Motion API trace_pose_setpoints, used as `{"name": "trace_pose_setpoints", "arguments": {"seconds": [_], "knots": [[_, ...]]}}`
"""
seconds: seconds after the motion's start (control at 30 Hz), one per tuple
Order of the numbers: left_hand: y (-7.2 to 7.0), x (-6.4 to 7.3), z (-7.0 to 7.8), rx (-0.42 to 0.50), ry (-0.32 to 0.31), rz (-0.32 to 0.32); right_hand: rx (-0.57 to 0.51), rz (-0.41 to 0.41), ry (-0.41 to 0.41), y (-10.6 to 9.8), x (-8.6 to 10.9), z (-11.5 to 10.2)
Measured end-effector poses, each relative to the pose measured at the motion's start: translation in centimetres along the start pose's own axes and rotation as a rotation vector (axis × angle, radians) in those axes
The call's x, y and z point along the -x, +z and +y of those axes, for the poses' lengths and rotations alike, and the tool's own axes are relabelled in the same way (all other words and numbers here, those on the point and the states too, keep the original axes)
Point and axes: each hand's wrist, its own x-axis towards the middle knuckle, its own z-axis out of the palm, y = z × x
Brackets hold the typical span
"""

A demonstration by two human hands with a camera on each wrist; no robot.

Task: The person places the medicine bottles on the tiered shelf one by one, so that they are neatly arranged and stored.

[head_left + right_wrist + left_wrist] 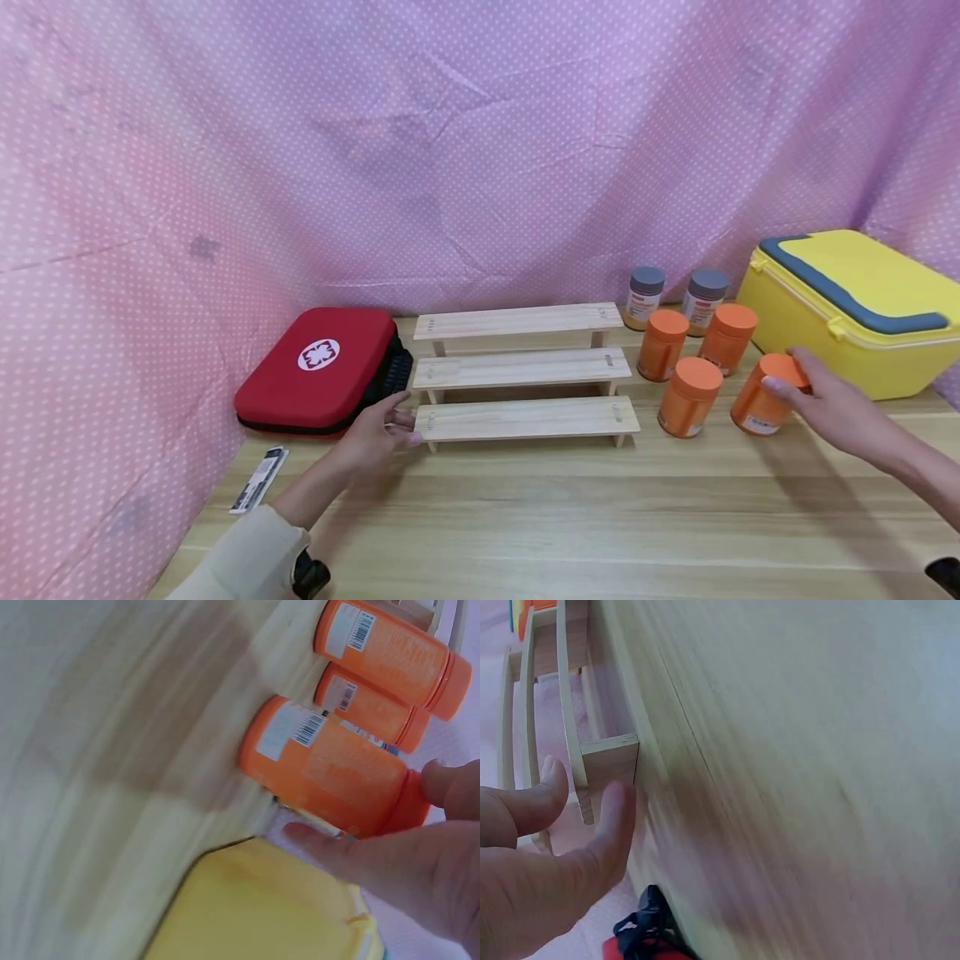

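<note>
Fingers of the right hand (834,410) curl round the lid (782,368) of an orange jar (759,405) near the yellow box (817,342)! Left hand (372,433) loosely spread by the wooden rack (525,418), touch unclear. Even squeeze, jar upright, clear of neighbouring jars (684,404): safest bet.

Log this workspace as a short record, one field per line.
Left hand: thumb and finger on either side of the left end of the wooden rack's lowest tier
Right hand: at the lid of the front-right orange jar; whether it grips firmly is unclear
Other orange jars: three, upright
Grey-lidded jars: two, behind the orange ones
Yellow box: right of the jars, lid closed
Red case: left of the rack, round white emblem on top
Packet: flat on the table, in front of the red case
</note>
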Motion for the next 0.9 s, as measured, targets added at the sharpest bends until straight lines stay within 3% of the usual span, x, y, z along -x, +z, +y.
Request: {"name": "trace_pose_setpoints", "arguments": {"seconds": [0.3, 0.5, 0.63, 0.73, 0.9], "knots": [[0.3, -0.2, -1.0, 0.205, 0.007, -0.088, -0.089, 0.068, -0.027, 0.5, 0.0, 0.8], [0.9, -0.3, -1.3, 0.293, -0.048, -0.049, -0.101, 0.118, -0.029, 0.7, 0.1, 1.0], [1.2, -0.3, -1.4, 0.322, -0.052, -0.033, -0.067, 0.169, -0.021, 0.5, 0.1, 0.7], [1.2, -0.4, -1.3, 0.342, -0.058, -0.028, -0.04, 0.206, -0.041, -0.2, 0.2, -0.1], [1.2, -0.5, -1.2, 0.345, -0.073, -0.018, -0.071, 0.346, -0.165, -3.0, 0.0, -2.4]]}}
